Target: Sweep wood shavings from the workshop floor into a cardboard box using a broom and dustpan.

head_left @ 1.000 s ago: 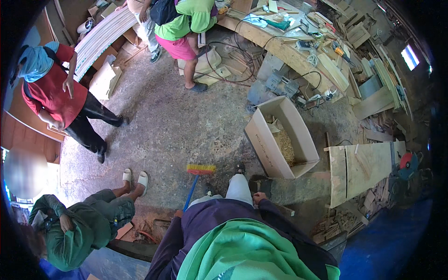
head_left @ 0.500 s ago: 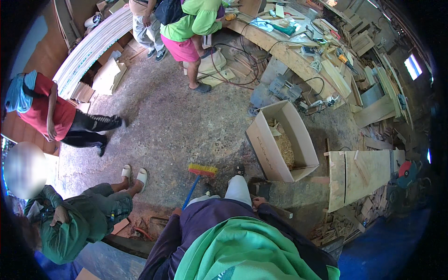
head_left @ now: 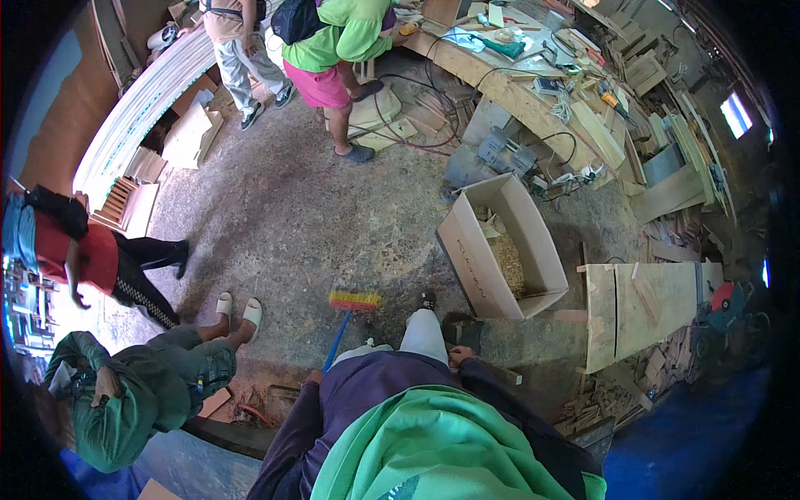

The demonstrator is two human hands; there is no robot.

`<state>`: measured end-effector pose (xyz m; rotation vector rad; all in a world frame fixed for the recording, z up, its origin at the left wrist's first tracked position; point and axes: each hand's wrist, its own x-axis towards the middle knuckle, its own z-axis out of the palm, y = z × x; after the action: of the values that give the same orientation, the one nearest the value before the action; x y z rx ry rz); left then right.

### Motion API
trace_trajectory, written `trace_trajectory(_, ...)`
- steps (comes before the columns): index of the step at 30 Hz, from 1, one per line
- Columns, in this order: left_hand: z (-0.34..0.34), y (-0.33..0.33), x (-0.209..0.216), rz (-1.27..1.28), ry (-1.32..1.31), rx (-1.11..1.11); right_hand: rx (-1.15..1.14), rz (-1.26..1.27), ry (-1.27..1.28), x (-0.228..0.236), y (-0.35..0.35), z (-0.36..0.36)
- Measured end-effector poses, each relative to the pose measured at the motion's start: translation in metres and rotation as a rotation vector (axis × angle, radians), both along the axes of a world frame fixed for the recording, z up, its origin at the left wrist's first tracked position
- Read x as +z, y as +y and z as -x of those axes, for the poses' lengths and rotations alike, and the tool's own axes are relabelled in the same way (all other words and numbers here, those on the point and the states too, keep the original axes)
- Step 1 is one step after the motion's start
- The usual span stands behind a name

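Observation:
Beside my left thigh, my left hand (head_left: 314, 377) is closed round the blue handle of a push broom (head_left: 337, 337). Much of that hand is hidden by my sleeve. The broom's head (head_left: 355, 301), with yellow and red bristles, lies on the floor just ahead of my feet. My right hand (head_left: 459, 356) hangs against my right thigh with its fingers curled, and I see nothing in it. Ahead and to the right of it stands an open cardboard box (head_left: 472, 260) with wood shavings (head_left: 505, 265) inside.
A workbench (head_left: 533, 96) loaded with tools and boards runs along the far right. People stand at the far side, and two more are at the left. A plywood-topped stand (head_left: 642, 312) is on the right, with wood scraps below. A hose (head_left: 429, 150) lies near the bench.
The broom's head has shifted slightly left and nearer. The person in red has moved left and nearer, uncovering a slatted wooden piece. A far person has stepped left. My hands have barely moved.

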<state>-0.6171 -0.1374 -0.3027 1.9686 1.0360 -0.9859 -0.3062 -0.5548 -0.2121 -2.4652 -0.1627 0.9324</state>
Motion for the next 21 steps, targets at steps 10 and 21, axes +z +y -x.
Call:
trace_trajectory(10, -0.008, 0.003, 0.014, 0.074, 0.056, 0.026, -0.261, -0.073, 0.244, -0.026, -0.014, 0.020)
trace_trajectory(21, -0.007, 0.001, 0.015, -0.037, 0.070, 0.002, -0.141, 0.026, 0.160, 0.023, 0.013, 0.002)
